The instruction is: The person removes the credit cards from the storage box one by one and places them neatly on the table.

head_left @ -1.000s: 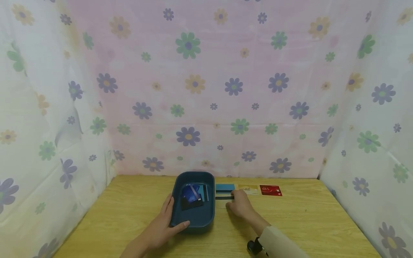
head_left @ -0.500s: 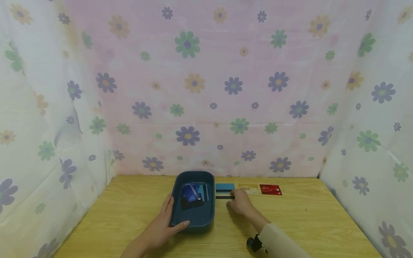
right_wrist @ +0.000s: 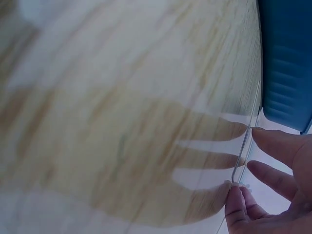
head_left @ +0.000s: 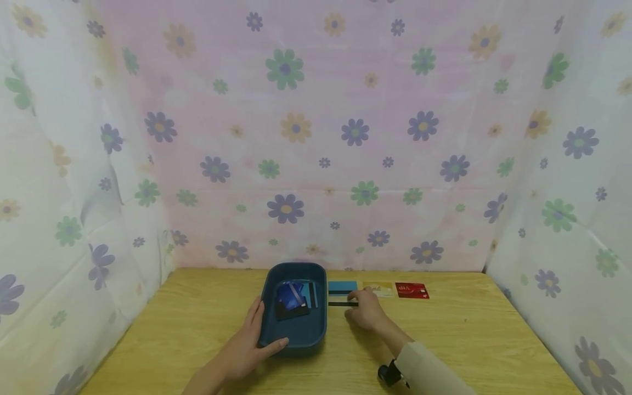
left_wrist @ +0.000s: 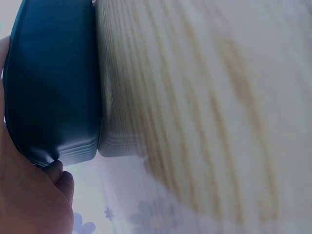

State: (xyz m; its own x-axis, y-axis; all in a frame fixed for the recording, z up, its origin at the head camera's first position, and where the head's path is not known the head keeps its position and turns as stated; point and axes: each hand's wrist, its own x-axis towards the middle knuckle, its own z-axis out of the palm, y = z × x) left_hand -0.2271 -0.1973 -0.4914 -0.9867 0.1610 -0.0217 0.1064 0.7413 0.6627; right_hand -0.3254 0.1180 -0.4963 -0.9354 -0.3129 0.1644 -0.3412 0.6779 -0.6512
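Note:
My left hand (head_left: 242,343) grips a dark blue plastic bin (head_left: 291,340) at its near left side, thumb over the rim and fingers along the outer wall. In the bin lie a dark blue patterned card (head_left: 291,296), a light blue card with a black stripe (head_left: 312,295) and a black card (head_left: 292,313). To the right of the bin, my right hand (head_left: 367,311) holds a pale card with a black stripe (head_left: 339,304) flat on the table by its edges. In the right wrist view, the thumb and fingertips (right_wrist: 235,195) touch that card's rim.
Behind the pale card lies a blue card (head_left: 342,286). Farther right are a gold card (head_left: 380,288) and a red VIP card (head_left: 412,291). The wooden table (head_left: 474,340) meets floral cloth (head_left: 316,219) at the back and sides.
The view shifts slightly. Both hands stay where they were on the bin and the pale card; the right fingers shift only a little.

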